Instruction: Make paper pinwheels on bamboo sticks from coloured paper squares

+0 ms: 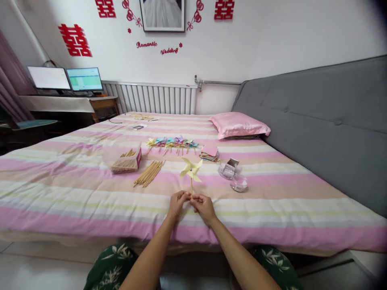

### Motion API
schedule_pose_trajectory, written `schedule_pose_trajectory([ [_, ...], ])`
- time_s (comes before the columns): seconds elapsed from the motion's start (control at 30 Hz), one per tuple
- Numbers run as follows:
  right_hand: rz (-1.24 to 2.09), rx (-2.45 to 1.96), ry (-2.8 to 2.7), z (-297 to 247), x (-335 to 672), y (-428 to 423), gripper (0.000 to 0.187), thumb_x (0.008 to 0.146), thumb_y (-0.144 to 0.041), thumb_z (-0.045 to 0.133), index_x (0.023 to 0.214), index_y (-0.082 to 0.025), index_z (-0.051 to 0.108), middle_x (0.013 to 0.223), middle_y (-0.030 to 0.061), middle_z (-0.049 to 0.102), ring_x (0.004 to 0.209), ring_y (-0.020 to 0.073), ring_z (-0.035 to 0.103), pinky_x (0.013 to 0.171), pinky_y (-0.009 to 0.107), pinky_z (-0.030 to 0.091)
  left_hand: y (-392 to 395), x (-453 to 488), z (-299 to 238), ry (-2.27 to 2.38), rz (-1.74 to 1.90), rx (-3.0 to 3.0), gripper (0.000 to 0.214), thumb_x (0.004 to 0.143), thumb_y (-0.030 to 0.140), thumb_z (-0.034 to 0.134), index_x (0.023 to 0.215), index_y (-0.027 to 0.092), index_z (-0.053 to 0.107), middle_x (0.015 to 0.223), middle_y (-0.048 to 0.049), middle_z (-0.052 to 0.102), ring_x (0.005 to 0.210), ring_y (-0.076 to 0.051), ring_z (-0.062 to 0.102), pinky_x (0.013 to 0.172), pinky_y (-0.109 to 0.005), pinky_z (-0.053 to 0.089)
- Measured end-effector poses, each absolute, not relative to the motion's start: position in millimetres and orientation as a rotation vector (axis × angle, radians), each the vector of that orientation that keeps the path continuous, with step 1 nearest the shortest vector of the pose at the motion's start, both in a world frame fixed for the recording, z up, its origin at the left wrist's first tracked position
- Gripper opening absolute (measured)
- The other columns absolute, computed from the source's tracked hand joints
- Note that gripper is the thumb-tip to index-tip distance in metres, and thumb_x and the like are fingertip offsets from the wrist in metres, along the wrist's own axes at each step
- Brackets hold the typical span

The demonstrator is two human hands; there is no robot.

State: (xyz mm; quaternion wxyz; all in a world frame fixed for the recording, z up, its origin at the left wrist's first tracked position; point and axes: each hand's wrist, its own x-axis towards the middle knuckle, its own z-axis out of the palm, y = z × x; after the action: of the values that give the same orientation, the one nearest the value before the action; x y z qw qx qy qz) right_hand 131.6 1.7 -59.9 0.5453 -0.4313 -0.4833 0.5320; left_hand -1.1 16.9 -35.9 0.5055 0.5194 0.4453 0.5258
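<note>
A pale yellow paper pinwheel (191,169) stands upright on a thin wooden stick, with a small pin head at its centre. My left hand (178,204) pinches the lower part of the stick from the left. From the other side, my right hand (204,207) grips the stick's bottom end between thumb and fingers. Left of the hands lies a bundle of loose wooden sticks (149,173). Behind the pinwheel several finished pinwheels (172,142) in yellow, blue, purple and green lie in a row.
On the striped bedspread (90,205) are a clear box of sticks (125,163), a stack of coloured paper squares (209,152), an opened small box in a clear container (229,167) and a round clear case (238,183). A pink pillow (238,124) rests by the grey headboard (317,117).
</note>
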Motion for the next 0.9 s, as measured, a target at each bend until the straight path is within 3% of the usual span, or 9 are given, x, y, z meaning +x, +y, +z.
schedule_pose_trajectory([
  [0.4,1.234,-1.018,-1.126,-60,132,1,0.035,0.067,-0.043,0.069,0.084,-0.013,0.065,0.065,0.0029,0.065,0.044,0.0082,0.05,0.043,0.02,0.039,18,0,-37,1.098,1.254,1.262,0.031,0.072,0.042,0.062,0.073,0.012,0.069,0.068,-0.0089,0.069,0.068,-0.02,0.064,0.072,-0.031,0.049],
  [0.9,1.272,-1.078,-1.048,-42,130,-2,0.037,0.061,-0.044,0.072,0.08,-0.013,0.065,0.058,0.0,0.063,0.039,0.0065,0.045,0.041,0.02,0.034,11,-2,-26,1.066,1.225,1.203,0.029,0.069,0.041,0.065,0.072,0.013,0.069,0.068,-0.0083,0.069,0.072,-0.021,0.065,0.076,-0.03,0.048],
])
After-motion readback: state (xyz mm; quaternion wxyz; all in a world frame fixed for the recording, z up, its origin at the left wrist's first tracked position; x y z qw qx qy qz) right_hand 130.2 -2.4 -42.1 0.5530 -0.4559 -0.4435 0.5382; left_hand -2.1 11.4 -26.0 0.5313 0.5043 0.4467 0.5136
